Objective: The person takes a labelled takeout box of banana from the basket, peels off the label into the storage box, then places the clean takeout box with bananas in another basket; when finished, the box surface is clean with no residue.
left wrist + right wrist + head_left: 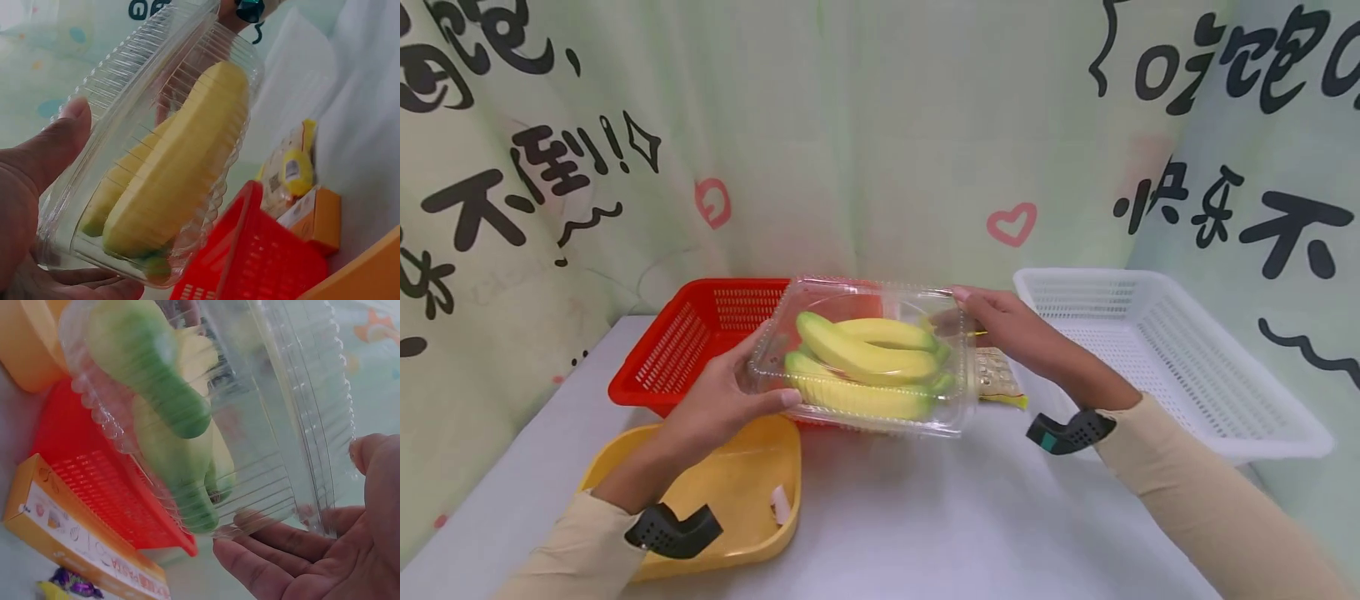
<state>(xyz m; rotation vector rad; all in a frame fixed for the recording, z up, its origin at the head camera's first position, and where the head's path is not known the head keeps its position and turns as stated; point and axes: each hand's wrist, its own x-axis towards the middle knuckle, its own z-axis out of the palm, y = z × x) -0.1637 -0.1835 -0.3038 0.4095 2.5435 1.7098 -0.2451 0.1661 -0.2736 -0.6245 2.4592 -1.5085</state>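
A clear plastic clamshell box point(880, 427) with several yellow bananas point(865, 354), green at their ends, is held up over the table, its top tilted towards me. My left hand point(718, 396) grips its left end. In the left wrist view the thumb point(62, 140) lies along the lid's side and the fingers reach under the box. At the opposite end my right hand point(1011, 329) grips the upper right corner. The right wrist view has its fingers point(275, 550) against the box's end and the thumb at the rim. The lid is down over the bananas.
Behind the box stands a red basket point(662, 350). A yellow basin point(722, 500) with a small pale piece point(780, 504) sits at front left, a white basket point(1247, 392) at right. Near the red basket are a yellow-edged packet point(997, 379) and an orange pasta box point(87, 531).
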